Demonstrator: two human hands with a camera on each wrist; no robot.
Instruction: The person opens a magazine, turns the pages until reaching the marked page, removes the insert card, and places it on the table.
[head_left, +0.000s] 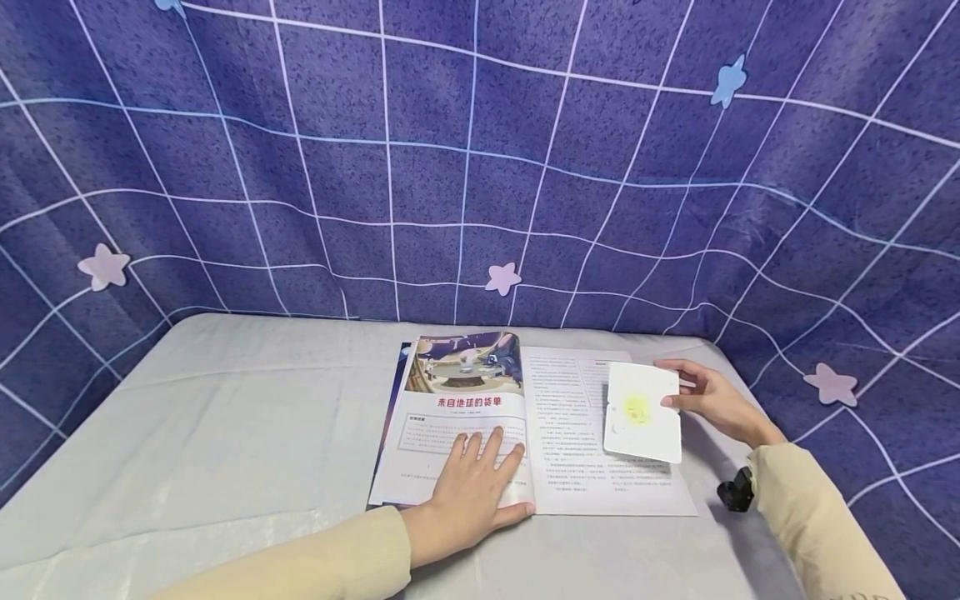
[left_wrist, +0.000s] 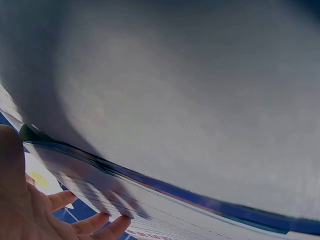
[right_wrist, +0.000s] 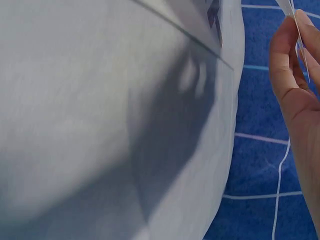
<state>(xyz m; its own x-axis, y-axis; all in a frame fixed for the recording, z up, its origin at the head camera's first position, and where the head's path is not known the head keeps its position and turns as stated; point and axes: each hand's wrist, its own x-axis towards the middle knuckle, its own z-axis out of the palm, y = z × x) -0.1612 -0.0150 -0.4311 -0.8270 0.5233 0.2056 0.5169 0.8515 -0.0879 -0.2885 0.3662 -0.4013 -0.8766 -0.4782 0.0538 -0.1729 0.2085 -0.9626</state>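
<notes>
An open magazine [head_left: 570, 492] lies on the white-covered surface, its left page topped by a colour picture and red Chinese characters. My left hand [head_left: 468, 492] rests on the lower part of that page with fingers spread, its thumb close to the centre fold. Over the right page my right hand [head_left: 712, 400] pinches a white card [head_left: 660, 429] by its right edge, between thumb and fingers. A pale yellow round drawing marks the card's face. The right wrist view shows the card's thin edge [right_wrist: 303, 52] between the thumb and fingers.
A white cloth [head_left: 225, 433] covers the table. Behind and to the right hangs a blue curtain [head_left: 435, 183] with a white grid and stars. A small black object [head_left: 737, 490] sits at the right sleeve's cuff.
</notes>
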